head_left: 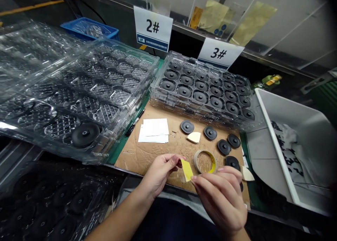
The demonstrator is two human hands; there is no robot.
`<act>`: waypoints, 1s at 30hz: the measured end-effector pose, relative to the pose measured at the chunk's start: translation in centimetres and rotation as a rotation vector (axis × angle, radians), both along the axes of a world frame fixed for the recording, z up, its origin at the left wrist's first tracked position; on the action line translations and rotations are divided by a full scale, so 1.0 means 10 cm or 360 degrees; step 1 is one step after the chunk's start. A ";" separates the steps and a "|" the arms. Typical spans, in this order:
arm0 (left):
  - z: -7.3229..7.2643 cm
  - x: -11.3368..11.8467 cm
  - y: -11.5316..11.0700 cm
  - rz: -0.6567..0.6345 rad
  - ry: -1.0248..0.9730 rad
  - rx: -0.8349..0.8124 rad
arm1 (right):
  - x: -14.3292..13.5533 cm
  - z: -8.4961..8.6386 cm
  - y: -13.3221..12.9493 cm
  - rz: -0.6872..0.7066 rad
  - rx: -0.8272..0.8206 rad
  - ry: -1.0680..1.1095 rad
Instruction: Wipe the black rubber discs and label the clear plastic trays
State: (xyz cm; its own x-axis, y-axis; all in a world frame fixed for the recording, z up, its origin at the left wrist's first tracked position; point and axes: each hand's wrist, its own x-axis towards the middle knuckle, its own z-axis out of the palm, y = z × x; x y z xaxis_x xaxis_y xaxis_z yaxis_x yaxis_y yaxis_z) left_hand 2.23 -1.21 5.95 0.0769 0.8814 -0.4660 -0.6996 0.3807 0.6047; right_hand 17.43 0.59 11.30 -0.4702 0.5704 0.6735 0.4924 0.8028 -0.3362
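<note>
Between my two hands stretches a short piece of yellow tape [187, 170]. My left hand [162, 172] pinches its upper left end, and my right hand [222, 195] pinches the lower right end. Just behind the right fingers, a tape roll [197, 160] with a yellow inner core lies on the cardboard sheet [158, 109]. Round black discs with a central stud lie beyond the hands, among them one black disc [187, 126] near a cream wedge-shaped pad [194, 137]. Another cream pad [246, 173] sits right of my right hand, which partly hides a black disc [232, 162].
White paper slips [154, 130] lie at left on the cardboard. A clear tray [181, 102] full of black discs stands behind. At left is a larger clear tray [110, 76] with one disc in its near corner. A white bin [276, 142] stands at right.
</note>
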 end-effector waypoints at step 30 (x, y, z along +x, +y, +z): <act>-0.48 -0.74 -0.16 -0.0327 0.3193 0.0266 | -0.66 0.00 0.77 0.0448 -0.1836 0.0129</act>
State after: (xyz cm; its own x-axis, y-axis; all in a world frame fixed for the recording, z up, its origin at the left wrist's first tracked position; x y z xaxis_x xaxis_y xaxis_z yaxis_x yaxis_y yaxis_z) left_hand -5.16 -2.78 1.16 -0.2586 0.9638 0.0654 0.9106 0.2206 0.3496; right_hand 10.80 8.33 11.31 -0.6557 0.7427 -0.1361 0.2910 0.0822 -0.9532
